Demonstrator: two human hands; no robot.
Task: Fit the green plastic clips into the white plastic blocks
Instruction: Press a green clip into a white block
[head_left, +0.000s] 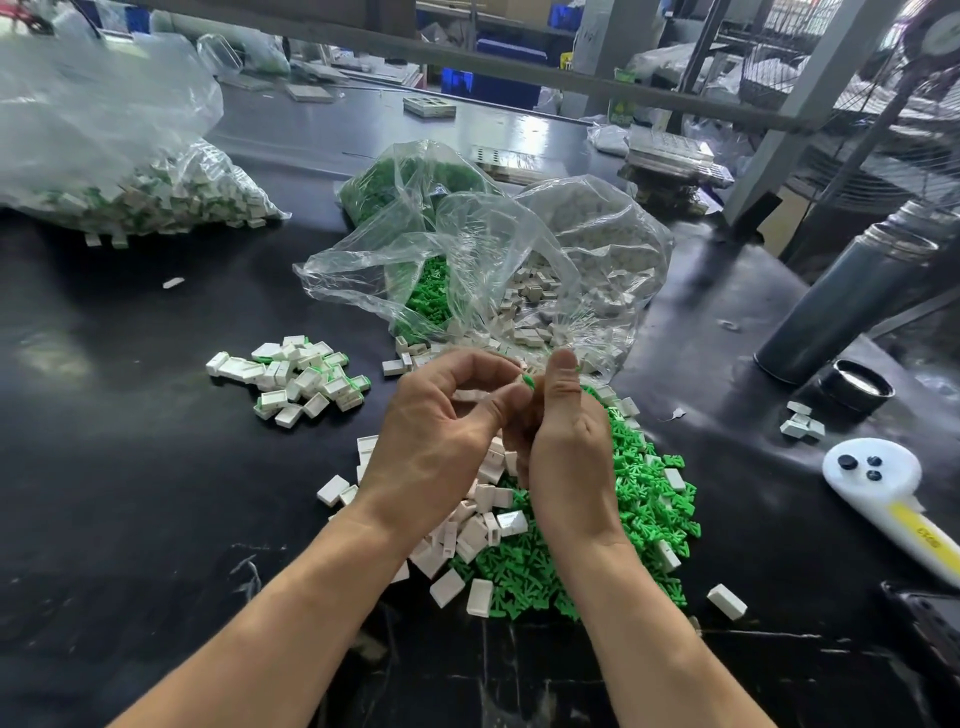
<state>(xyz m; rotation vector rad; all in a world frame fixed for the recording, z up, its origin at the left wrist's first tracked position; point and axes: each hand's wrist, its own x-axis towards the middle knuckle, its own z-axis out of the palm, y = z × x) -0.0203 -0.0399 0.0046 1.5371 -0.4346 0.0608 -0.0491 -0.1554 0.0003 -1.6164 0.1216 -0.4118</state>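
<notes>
Green plastic clips are lying heaped with loose white plastic blocks nearest the viewer on the black table. Above that heap, the left hand and right hand are pinching one clip between them; any block there is hidden. Left of the heap, fitted blocks are gathering. Beyond it, clear bags are sagging. Risk: a skewed clip jamming or springing away.
</notes>
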